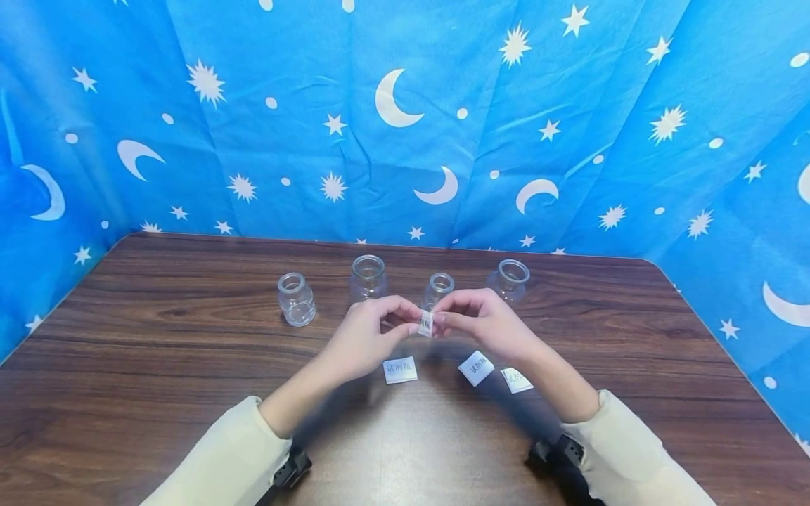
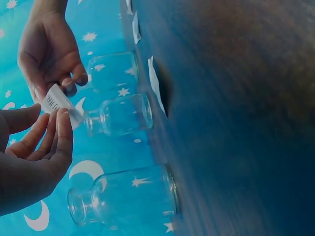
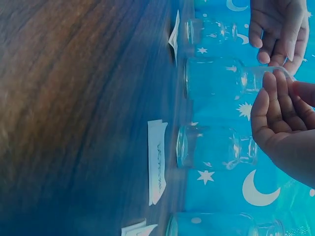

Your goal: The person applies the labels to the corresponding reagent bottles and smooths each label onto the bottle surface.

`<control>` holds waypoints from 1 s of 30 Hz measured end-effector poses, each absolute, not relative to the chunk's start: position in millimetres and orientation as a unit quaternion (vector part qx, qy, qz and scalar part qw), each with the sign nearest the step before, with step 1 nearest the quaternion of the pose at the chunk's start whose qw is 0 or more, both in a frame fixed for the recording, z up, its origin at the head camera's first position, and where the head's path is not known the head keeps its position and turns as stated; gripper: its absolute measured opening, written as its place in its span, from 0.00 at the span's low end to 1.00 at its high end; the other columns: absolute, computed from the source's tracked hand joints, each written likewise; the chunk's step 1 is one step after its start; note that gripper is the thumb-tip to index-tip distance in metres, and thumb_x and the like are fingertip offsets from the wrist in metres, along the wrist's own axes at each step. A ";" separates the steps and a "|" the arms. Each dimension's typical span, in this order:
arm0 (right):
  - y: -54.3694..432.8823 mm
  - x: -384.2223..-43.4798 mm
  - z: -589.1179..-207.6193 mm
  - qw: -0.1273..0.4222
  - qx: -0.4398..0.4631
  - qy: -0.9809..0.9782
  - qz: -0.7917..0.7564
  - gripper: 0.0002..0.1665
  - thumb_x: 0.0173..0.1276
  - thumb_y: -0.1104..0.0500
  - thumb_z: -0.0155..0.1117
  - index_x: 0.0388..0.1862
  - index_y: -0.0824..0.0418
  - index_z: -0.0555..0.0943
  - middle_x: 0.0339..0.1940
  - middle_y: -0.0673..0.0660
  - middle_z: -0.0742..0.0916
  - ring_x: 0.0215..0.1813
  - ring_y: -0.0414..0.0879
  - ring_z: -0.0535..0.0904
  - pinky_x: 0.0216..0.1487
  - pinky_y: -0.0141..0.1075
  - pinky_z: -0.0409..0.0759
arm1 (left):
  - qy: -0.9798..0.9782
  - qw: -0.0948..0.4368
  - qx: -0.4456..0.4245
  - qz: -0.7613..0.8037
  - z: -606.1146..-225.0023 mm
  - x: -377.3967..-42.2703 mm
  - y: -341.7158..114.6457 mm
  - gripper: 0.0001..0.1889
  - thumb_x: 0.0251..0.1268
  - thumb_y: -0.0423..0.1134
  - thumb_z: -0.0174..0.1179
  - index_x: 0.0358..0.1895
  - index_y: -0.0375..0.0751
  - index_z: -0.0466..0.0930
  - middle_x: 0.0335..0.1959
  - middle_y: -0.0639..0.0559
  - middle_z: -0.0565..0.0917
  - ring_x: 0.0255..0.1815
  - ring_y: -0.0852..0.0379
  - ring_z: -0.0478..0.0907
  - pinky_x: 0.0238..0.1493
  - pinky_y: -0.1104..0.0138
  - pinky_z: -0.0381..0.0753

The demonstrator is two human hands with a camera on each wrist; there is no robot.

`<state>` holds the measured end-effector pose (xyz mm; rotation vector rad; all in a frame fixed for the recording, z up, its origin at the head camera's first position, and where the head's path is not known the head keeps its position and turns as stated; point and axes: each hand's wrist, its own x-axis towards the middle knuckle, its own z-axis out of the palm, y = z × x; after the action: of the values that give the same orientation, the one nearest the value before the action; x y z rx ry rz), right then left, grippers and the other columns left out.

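Note:
A small white paper label (image 1: 425,323) with dark printed characters is held up between both hands, above the table. My left hand (image 1: 367,336) pinches its left edge between thumb and fingers. From the other side my right hand (image 1: 490,325) pinches the right edge. In the left wrist view the label (image 2: 60,104) looks slightly bent between the fingertips. Just behind the hands stands a small clear glass bottle (image 1: 441,283), partly covered by them. On the table below lie more printed labels: one on the left (image 1: 401,370), another label (image 1: 476,368) and a third label (image 1: 517,380) near the right forearm.
Other open glass bottles stand in a row: a small bottle (image 1: 297,301) at the left, a larger bottle (image 1: 368,277) beside it, and another large bottle (image 1: 509,280) at the right. Behind the brown wooden table (image 1: 190,337) hangs a blue curtain (image 1: 304,105) with moons and stars.

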<state>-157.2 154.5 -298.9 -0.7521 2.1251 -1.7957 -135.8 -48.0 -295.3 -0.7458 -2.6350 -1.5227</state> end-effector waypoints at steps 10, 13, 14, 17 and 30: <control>151.3 -154.8 -300.2 0.127 -0.259 0.743 -0.604 0.08 0.64 0.68 0.57 0.39 0.72 0.80 0.31 0.62 0.83 0.36 0.60 0.78 0.43 0.49 0.77 | -0.840 0.013 -0.231 -0.491 -299.1 -136.6 -44.6 0.04 0.58 0.32 0.60 0.36 0.39 0.80 0.31 0.54 0.83 0.33 0.61 0.79 0.37 0.68 0.76; 151.0 -154.8 -299.6 0.123 -0.258 0.751 -0.596 0.08 0.64 0.67 0.58 0.39 0.71 0.80 0.31 0.60 0.84 0.36 0.62 0.77 0.42 0.49 0.77 | -0.837 0.018 -0.227 -0.497 -299.7 -137.5 -45.0 0.02 0.58 0.32 0.60 0.35 0.39 0.80 0.29 0.55 0.83 0.31 0.61 0.78 0.35 0.68 0.76; 150.9 -154.8 -299.5 0.123 -0.256 0.752 -0.595 0.08 0.64 0.67 0.58 0.39 0.71 0.80 0.31 0.60 0.84 0.36 0.63 0.77 0.42 0.49 0.77 | -0.837 0.019 -0.226 -0.498 -299.9 -137.8 -45.1 0.02 0.58 0.32 0.60 0.34 0.39 0.80 0.28 0.55 0.83 0.31 0.61 0.78 0.34 0.68 0.76; 150.2 -154.8 -299.9 0.125 -0.250 0.754 -0.595 0.08 0.64 0.67 0.58 0.39 0.71 0.80 0.31 0.60 0.84 0.37 0.64 0.77 0.42 0.49 0.77 | -0.839 0.018 -0.223 -0.496 -299.7 -138.0 -45.4 0.02 0.58 0.32 0.60 0.34 0.39 0.80 0.27 0.55 0.82 0.29 0.62 0.77 0.33 0.68 0.75; 152.2 -155.1 -303.2 0.108 -0.209 0.770 -0.594 0.07 0.63 0.67 0.58 0.37 0.72 0.79 0.32 0.62 0.82 0.34 0.51 0.78 0.41 0.48 0.77 | -0.860 0.049 -0.189 -0.471 -302.1 -145.1 -66.0 0.02 0.56 0.31 0.59 0.32 0.38 0.79 0.25 0.55 0.81 0.27 0.61 0.76 0.34 0.67 0.75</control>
<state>-155.1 152.2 -303.2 -0.6146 2.2653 -1.7467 -145.1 -66.0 -302.1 -0.5765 -2.6208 -1.4353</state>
